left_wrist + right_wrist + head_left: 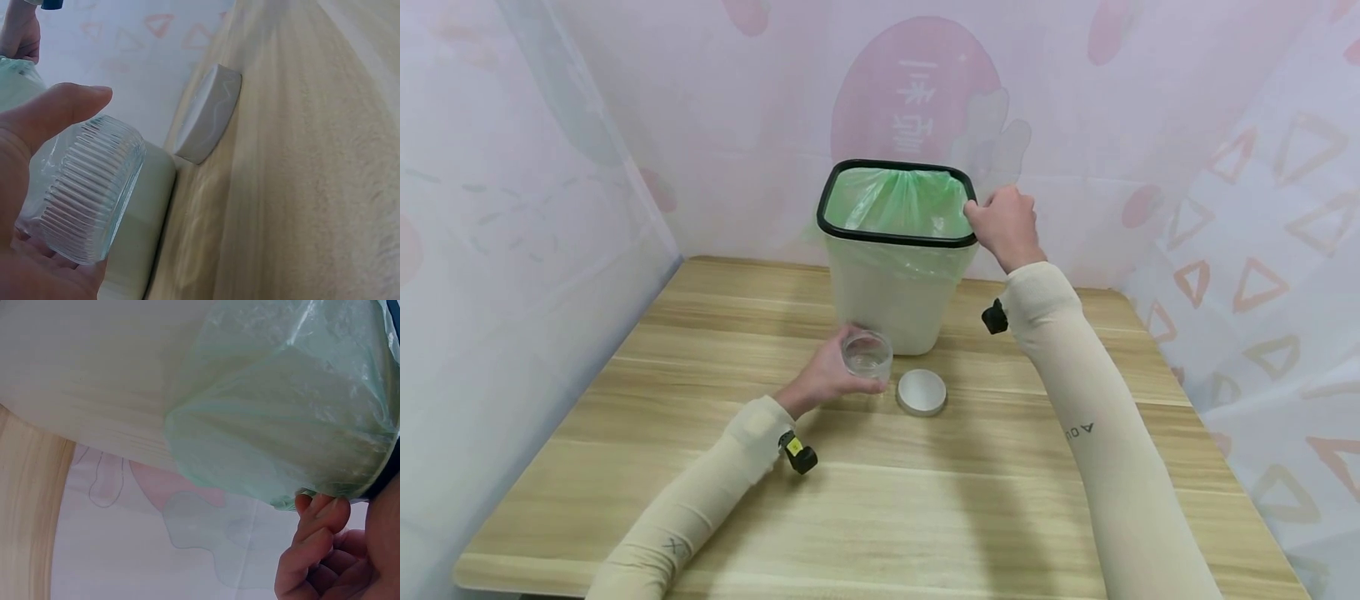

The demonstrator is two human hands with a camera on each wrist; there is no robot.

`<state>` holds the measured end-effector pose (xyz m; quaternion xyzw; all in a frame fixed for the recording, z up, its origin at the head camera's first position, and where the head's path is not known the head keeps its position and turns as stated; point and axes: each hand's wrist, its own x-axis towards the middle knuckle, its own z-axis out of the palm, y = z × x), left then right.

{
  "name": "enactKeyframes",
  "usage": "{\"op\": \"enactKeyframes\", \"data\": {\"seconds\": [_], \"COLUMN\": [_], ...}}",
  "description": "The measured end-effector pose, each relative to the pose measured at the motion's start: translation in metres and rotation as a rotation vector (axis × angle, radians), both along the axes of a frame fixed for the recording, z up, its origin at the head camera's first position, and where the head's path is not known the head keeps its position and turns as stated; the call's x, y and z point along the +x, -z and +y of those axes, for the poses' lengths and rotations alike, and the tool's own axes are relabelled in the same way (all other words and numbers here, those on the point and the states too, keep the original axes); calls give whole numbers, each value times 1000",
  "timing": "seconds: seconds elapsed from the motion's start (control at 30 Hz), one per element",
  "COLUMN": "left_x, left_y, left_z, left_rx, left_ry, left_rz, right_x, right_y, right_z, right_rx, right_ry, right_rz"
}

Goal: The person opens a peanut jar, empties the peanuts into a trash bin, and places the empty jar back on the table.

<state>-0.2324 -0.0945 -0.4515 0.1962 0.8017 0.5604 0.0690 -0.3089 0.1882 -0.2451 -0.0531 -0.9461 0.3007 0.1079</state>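
Note:
My left hand (826, 371) holds a small clear jar (868, 357) in front of the trash bin (883, 296). Ribbed sides show on the jar (94, 187) in the left wrist view, with the thumb on one side and the fingers on the other. Just right of it, a round white lid (922, 390) lies on the table. My right hand (1006, 225) grips the right side of the bin's black rim (895, 241), over which a green trash bag (275, 425) is folded. Curled fingertips (334, 512) meet the bag's edge under the rim.
The bin stands near the back of a wood-grain table (850, 508). Behind it hangs a printed fabric wall (745, 125), and similar fabric closes in both sides. Pale sleeves with small wrist cameras cover both forearms.

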Motion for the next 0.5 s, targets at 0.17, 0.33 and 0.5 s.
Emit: {"op": "enactKeyframes", "data": {"seconds": [0.17,0.33,0.5], "left_x": [2,2,2], "left_y": [5,10,14], "left_z": [2,5,7], "left_rx": [-28,-30,-21], "left_ry": [-17,-10,5], "left_rz": [-23,-23,-29], "right_x": [0,-1,-1], "right_y": [1,2,2], "right_z": [0,1,0], "right_rx": [1,13,8], "right_ry": [-2,-1,-3], "right_rz": [1,11,16]}}
